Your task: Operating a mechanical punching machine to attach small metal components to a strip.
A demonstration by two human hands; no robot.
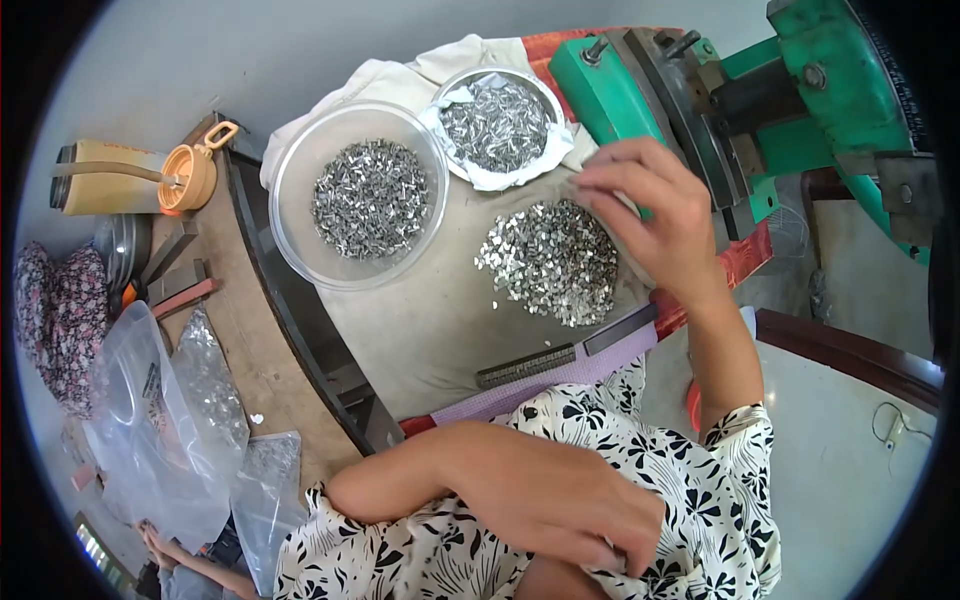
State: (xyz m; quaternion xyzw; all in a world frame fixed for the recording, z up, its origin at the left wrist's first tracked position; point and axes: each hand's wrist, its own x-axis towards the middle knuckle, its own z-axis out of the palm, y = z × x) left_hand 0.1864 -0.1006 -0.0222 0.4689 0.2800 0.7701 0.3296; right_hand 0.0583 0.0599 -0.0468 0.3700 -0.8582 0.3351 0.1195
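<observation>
On beige cloth, heap of small silvery metal pieces, right hand near its right side, fingers bent, cannot tell if grasping, left hand curled before patterned shirt, hold unclear, clear tub and lined bowl beyond, green machine at right.

Left side: brown tabletop; clear plastic bags over its edge, dark floral cloth to their left. Far end: yellow container, orange lid (this carries a loop handle). Reddish bar nearer. Right: thin cord, pale floor.
</observation>
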